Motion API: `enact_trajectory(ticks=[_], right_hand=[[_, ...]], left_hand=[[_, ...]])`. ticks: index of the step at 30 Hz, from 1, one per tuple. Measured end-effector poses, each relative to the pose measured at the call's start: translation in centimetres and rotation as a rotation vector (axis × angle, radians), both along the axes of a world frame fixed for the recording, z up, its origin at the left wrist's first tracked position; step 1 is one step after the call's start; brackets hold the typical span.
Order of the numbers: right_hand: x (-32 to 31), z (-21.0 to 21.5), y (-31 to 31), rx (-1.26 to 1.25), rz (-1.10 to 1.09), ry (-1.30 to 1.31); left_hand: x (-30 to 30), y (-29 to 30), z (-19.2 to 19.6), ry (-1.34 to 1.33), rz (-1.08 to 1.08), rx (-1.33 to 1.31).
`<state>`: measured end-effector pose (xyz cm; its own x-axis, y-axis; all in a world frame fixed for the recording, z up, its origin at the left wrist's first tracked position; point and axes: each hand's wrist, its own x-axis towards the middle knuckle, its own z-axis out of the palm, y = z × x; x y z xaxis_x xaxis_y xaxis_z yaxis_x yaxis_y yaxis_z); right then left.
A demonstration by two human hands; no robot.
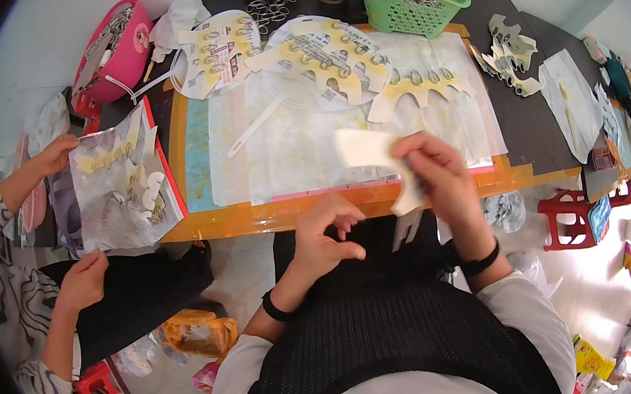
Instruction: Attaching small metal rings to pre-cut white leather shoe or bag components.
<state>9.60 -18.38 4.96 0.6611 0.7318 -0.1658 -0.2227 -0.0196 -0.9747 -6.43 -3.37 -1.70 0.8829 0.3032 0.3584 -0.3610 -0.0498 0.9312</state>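
My right hand point(439, 178) grips a cream-white cut piece with scalloped edges point(366, 147), raised above the table's front edge and smeared by motion. Below that hand a flat grey two-pronged thing point(406, 231) sticks out; whether the hand holds it too is unclear. To the left, my left hand point(326, 237) hovers over my lap with fingers curved and apart, holding nothing. Similar scalloped pieces with metal rings lie ahead: one point(420, 89) on the white sheet point(311, 158), others on two round white hand fans point(273, 111).
Metal parts fill a green basket point(420, 19) and a pink basket point(139, 41). More scalloped pieces point(511, 55) lie at the right. A co-worker's hands point(62, 153) are beside a plastic-covered, red-edged board point(170, 164). Red stools point(566, 217) stand on the floor.
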Motion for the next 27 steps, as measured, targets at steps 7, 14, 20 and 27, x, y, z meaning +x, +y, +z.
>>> enact_trajectory(ticks=[7,14,20,27], right_hand=[[11.7,2.2,-7.4,-0.322,-0.324,-0.794],[17.1,1.2,-10.5,-0.652,-0.456,-1.543],[13.3,0.1,-7.6,-0.542,-0.202,-1.146],[16.5,-2.5,-4.6,-0.614,-0.032,-1.173]], left_hand=[[-0.8,2.9,-0.4,0.26,0.434,0.111],[-0.5,6.2,1.6,0.235,0.677,0.446],[-1.5,7.9,1.7,0.244,0.685,0.493],[-0.1,6.2,3.2,0.322,0.528,0.515]])
